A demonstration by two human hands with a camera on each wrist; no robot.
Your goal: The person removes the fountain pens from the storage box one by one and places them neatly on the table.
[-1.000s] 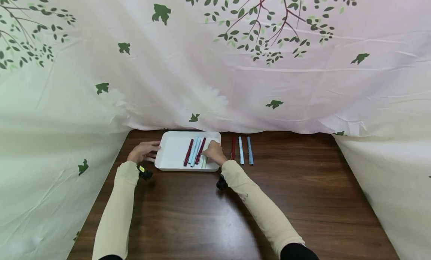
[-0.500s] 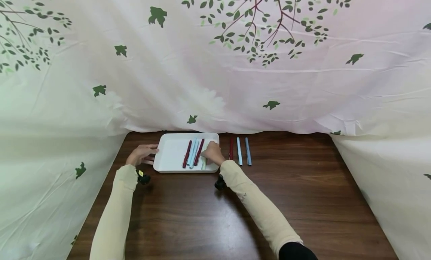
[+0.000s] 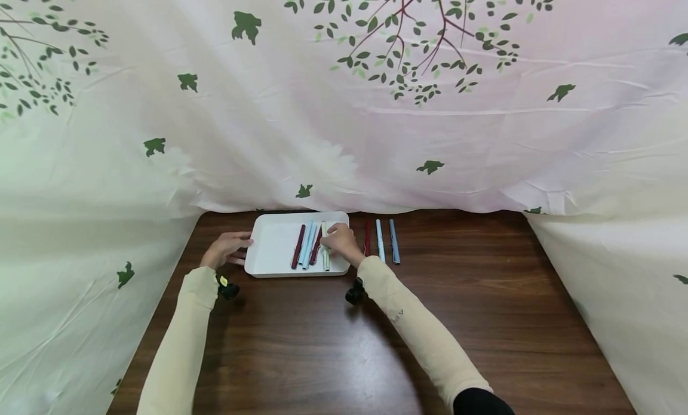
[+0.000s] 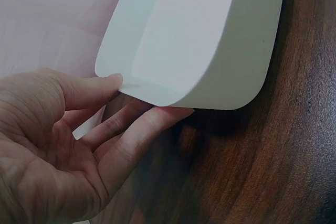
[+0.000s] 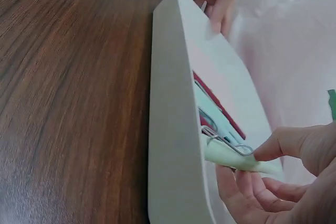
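Observation:
A white tray lies at the back of the table. My left hand holds its left end, with the thumb on the rim and fingers against the outer wall in the left wrist view. In the tray's right half my right hand pinches a pale green pen with a metal clip between thumb and fingers. Left of that pen in the tray lie a dark red pen, light blue pens and a second dark red pen, side by side.
Right of the tray, on the brown wooden table, lie a dark red pen, a light blue pen and a darker blue pen. A printed cloth hangs behind and along both sides.
The pale green pen, mostly covered by my right hand before, now shows more and sits closer to the dark red pen. My left hand stays at the tray's end. The head view shifts slightly.

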